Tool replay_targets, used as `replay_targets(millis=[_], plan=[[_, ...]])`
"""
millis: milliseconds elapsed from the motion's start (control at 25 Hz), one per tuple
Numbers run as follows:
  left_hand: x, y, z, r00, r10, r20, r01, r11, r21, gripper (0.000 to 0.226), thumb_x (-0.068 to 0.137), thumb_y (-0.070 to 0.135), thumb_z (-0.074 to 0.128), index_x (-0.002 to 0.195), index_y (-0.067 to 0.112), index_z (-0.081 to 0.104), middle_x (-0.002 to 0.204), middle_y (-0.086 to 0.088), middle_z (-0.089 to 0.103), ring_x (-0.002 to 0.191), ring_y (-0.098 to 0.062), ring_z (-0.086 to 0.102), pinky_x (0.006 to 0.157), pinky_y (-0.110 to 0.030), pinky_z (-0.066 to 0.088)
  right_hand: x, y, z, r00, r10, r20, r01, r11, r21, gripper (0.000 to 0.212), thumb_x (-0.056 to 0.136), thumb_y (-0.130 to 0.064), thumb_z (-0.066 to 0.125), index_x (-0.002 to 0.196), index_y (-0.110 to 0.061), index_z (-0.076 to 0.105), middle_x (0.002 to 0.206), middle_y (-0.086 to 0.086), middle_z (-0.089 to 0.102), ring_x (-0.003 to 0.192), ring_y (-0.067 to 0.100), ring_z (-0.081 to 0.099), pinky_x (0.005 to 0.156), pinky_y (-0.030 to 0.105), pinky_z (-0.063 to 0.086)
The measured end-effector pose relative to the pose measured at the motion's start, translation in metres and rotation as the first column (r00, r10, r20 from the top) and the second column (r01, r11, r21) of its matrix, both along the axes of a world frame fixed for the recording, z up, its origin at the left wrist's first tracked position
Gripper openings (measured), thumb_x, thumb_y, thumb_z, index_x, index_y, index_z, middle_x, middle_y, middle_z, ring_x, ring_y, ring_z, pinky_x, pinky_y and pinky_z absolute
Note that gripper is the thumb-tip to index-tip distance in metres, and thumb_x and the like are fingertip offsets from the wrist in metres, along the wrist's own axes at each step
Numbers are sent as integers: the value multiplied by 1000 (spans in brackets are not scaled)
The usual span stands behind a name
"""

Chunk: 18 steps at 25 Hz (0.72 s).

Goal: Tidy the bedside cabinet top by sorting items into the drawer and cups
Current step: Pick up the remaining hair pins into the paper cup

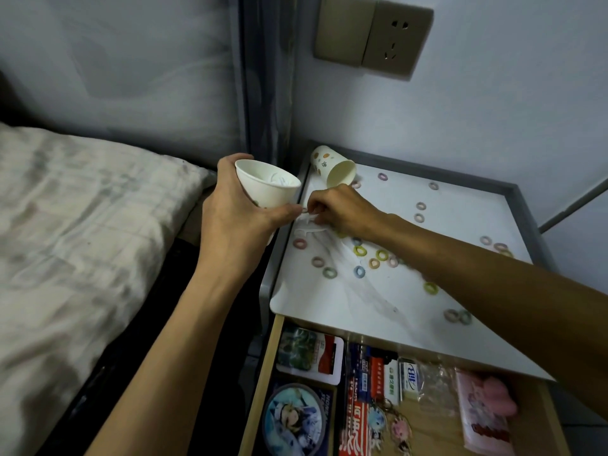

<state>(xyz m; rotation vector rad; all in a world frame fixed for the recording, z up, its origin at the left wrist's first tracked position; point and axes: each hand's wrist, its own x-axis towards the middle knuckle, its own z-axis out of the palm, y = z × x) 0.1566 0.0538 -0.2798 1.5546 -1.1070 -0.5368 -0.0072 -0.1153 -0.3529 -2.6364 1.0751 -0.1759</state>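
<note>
My left hand (pixel 237 212) grips a white paper cup (pixel 268 189), tilted, beside the left edge of the white cabinet top (pixel 394 291); small white items lie inside it. My right hand (pixel 339 209) reaches across the top and pinches a small white floss pick (pixel 307 218) near the left edge. Another white floss pick (pixel 307 231) lies just below it. A second paper cup (pixel 334 171) with coloured dots lies on its side at the back left. Several small coloured hair rings (pixel 360 250) are scattered over the top.
The wooden drawer (pixel 263 373) stands open below the top, holding cards, a round badge (pixel 297 419), packets, keychains and a pink pouch (pixel 487 409). A bed with a pale pillow (pixel 82 192) lies to the left. A wall socket (pixel 375 36) is above.
</note>
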Motion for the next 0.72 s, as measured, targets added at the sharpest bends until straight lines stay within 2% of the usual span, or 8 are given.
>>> replay_targets(millis=[80, 240, 360, 440, 560, 640, 720], plan=[[-1, 1, 1, 1000, -1, -1, 1, 1000, 3, 77, 59, 27, 90, 122, 23, 47, 106, 4, 62, 94, -14, 62, 76, -31, 55, -3, -2, 1, 995, -89, -45, 91, 995, 34, 13, 87, -7, 65, 98, -10, 69, 86, 2, 67, 80, 14, 66, 64, 20, 45], [-2, 4, 3, 1000, -2, 0, 2, 1000, 8, 77, 60, 27, 90, 124, 23, 47, 107, 4, 62, 95, -14, 62, 78, -33, 56, -5, -1, 4, 958, -157, -241, 142, 987, -78, 15, 86, -15, 69, 98, -7, 70, 98, 14, 65, 90, 32, 62, 69, 31, 44], [-6, 6, 3, 1000, -18, 10, 18, 1000, 18, 74, 63, 26, 89, 125, 24, 47, 106, 6, 61, 93, -11, 61, 74, -26, 54, -12, 5, 9, 948, -176, -266, 156, 983, -96, 15, 90, -22, 64, 102, -13, 67, 103, 13, 62, 95, 32, 60, 70, 32, 39], [-8, 6, 3, 999, -38, 16, 38, 999, 30, 73, 65, 26, 88, 125, 24, 47, 106, 6, 60, 91, -7, 60, 70, -19, 50, -23, 6, 21, 960, -258, -104, 255, 966, -42, 10, 92, -24, 62, 98, -17, 64, 93, 3, 65, 89, 23, 64, 71, 30, 42], [-9, 6, 1, 999, -47, 14, 46, 998, 40, 73, 65, 26, 88, 125, 24, 47, 108, 4, 61, 92, -10, 60, 68, -17, 49, -41, 8, 38, 910, -367, 194, 356, 930, 89, 7, 93, -19, 62, 95, -19, 69, 76, -5, 71, 67, 11, 66, 68, 30, 54], [-13, 4, 1, 998, -58, 10, 57, 997, 50, 74, 65, 25, 88, 125, 23, 47, 108, 4, 60, 90, -7, 59, 64, -14, 47, -53, 10, 50, 886, -367, 283, 342, 930, 137, 17, 94, -17, 61, 105, -14, 73, 75, -4, 69, 56, 5, 58, 61, 23, 51], [-19, 4, 1, 996, -82, 20, 81, 994, 67, 73, 65, 22, 89, 125, 22, 47, 105, 6, 59, 83, -2, 57, 56, -7, 45, -59, 15, 69, 889, -323, 324, 294, 946, 136, 20, 95, -19, 61, 111, -19, 73, 76, -4, 69, 52, 1, 50, 60, 18, 45]])
